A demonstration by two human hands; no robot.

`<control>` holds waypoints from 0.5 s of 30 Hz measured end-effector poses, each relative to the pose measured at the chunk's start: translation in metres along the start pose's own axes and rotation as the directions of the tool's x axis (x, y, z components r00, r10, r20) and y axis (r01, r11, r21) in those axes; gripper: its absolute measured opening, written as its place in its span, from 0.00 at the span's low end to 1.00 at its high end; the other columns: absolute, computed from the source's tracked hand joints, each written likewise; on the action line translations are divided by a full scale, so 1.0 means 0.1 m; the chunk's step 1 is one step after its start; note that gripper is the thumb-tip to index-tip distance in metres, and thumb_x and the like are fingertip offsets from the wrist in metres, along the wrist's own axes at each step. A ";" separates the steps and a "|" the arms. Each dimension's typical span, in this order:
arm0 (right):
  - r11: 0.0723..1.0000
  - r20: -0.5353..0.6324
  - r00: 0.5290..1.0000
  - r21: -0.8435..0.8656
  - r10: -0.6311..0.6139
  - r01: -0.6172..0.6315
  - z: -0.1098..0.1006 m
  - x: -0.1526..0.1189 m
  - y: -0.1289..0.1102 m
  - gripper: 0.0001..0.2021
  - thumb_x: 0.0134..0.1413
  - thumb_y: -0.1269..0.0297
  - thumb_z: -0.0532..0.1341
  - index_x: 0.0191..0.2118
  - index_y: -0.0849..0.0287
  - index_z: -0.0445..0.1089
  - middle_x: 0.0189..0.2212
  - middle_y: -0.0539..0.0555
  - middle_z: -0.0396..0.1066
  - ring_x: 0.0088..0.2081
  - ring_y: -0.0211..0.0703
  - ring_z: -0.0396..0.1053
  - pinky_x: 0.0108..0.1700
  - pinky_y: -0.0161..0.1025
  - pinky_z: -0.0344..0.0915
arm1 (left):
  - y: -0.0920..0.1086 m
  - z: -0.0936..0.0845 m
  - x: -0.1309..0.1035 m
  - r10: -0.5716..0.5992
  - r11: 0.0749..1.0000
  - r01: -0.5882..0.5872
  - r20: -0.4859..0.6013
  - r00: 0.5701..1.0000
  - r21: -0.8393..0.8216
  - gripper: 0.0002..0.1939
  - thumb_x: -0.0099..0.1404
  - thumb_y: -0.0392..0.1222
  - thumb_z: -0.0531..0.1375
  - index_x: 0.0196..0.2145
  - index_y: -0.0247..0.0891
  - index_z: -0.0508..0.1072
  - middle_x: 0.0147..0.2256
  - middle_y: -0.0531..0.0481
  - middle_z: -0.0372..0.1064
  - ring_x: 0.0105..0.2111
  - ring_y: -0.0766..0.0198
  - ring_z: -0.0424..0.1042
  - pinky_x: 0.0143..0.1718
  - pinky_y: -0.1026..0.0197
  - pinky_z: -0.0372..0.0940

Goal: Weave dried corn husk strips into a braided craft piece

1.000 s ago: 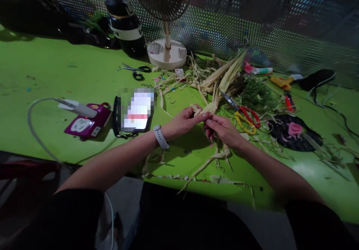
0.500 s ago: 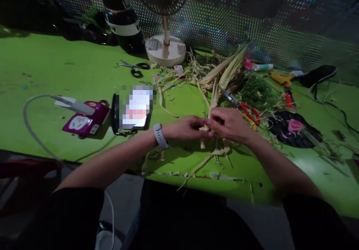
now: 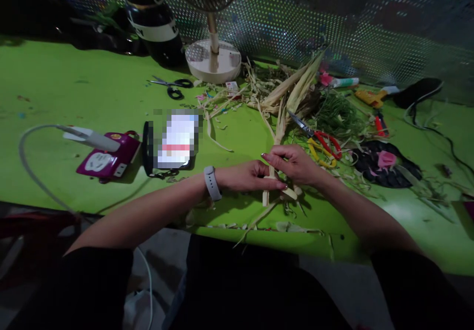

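Observation:
Pale dried corn husk strips (image 3: 265, 198) are pinched in my left hand (image 3: 250, 176), with folded ends sticking out below its fingers. My right hand (image 3: 294, 164) is closed just above, thumb and fingers gripping the upper stretch of the same husk. From between the hands the strip runs up towards a pile of dried husks (image 3: 296, 91). Red-and-yellow-handled scissors (image 3: 322, 142) lie right beside my right hand, blades pointing to the husks. Parts of the husk are hidden behind my fingers.
On the green table (image 3: 55, 83) lie a phone (image 3: 179, 140), a purple power socket (image 3: 107, 160), black scissors (image 3: 174, 86), green fibres (image 3: 338, 120) and a black mat with a pink flower (image 3: 387, 160). A fan base (image 3: 213, 66) and a glue gun (image 3: 370, 98) stand farther back. Scraps line the front edge.
My right hand has shifted up and slightly left, its thumb now raised above the left fingers. More of the folded husk ends shows below my left hand. The view has tilted slightly.

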State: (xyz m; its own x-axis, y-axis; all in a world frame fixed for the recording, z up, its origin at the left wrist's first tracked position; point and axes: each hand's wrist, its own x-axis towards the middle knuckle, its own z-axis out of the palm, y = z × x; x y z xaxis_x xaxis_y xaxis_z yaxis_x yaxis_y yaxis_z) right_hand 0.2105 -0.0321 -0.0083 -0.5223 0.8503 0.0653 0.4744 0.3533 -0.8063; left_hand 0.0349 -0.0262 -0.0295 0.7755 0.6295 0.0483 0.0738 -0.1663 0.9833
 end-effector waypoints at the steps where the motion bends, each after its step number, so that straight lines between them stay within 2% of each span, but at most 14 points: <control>1: 1.000 -0.016 1.000 -0.019 -0.004 0.004 0.02 0.00 0.01 0.24 0.61 0.48 0.53 0.19 0.57 0.54 0.17 0.45 0.50 0.22 0.32 0.49 0.26 0.35 0.48 | -0.02 0.01 0.00 -0.005 1.000 0.005 0.020 1.000 0.005 0.17 0.56 0.55 0.64 0.23 0.38 0.76 0.15 0.56 0.60 0.17 0.71 0.56 0.18 0.67 0.54; 3: 0.999 -0.053 0.999 -0.044 -0.013 0.011 0.05 0.01 0.02 0.24 0.61 0.48 0.53 0.19 0.57 0.55 0.17 0.45 0.50 0.22 0.33 0.49 0.26 0.35 0.48 | -0.04 0.02 0.00 -0.024 1.000 0.025 0.117 0.993 -0.006 0.17 0.58 0.55 0.63 0.26 0.38 0.77 0.15 0.55 0.60 0.17 0.70 0.56 0.18 0.66 0.54; 8: 0.999 -0.102 0.993 0.021 0.051 -0.049 -0.01 0.05 0.03 0.26 0.56 0.40 0.55 0.20 0.58 0.58 0.18 0.45 0.52 0.22 0.33 0.51 0.26 0.35 0.50 | -0.01 0.01 0.03 -0.075 0.995 0.083 0.138 0.988 -0.056 0.19 0.61 0.56 0.60 0.25 0.37 0.77 0.14 0.56 0.57 0.16 0.72 0.52 0.17 0.66 0.49; 10: 0.984 -0.141 0.981 0.135 0.135 -0.116 -0.08 0.05 0.03 0.28 0.53 0.35 0.53 0.21 0.58 0.61 0.18 0.47 0.56 0.22 0.34 0.55 0.26 0.35 0.52 | 0.01 -0.01 0.05 -0.080 0.991 0.086 0.060 0.995 -0.103 0.21 0.62 0.58 0.58 0.26 0.37 0.76 0.16 0.55 0.59 0.18 0.71 0.54 0.19 0.66 0.50; 12: 0.947 -0.147 0.959 0.250 0.244 -0.203 -0.14 0.05 0.03 0.31 0.53 0.32 0.49 0.22 0.58 0.64 0.18 0.49 0.60 0.22 0.35 0.58 0.25 0.35 0.55 | 0.02 -0.02 0.07 -0.069 0.984 0.056 -0.071 0.995 -0.167 0.22 0.63 0.59 0.56 0.28 0.37 0.76 0.20 0.53 0.63 0.21 0.70 0.59 0.22 0.66 0.53; 15: 0.888 -0.065 0.933 0.338 0.353 -0.313 -0.16 0.03 0.02 0.32 0.50 0.30 0.50 0.21 0.59 0.64 0.18 0.50 0.63 0.20 0.35 0.59 0.23 0.35 0.55 | 0.02 -0.05 0.09 -0.078 0.969 0.025 -0.211 0.974 -0.245 0.21 0.63 0.58 0.57 0.28 0.37 0.74 0.23 0.52 0.64 0.23 0.70 0.58 0.23 0.66 0.52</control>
State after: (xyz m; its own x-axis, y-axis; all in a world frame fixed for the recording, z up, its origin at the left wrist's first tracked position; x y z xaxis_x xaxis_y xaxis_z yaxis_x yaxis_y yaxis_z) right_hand 0.2209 -0.0222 -0.0008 -0.2740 0.9435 -0.1861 0.3446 -0.0844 -0.9350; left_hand 0.0392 -0.0172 -0.0263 0.6172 0.7868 0.0073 -0.0628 0.0401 0.9972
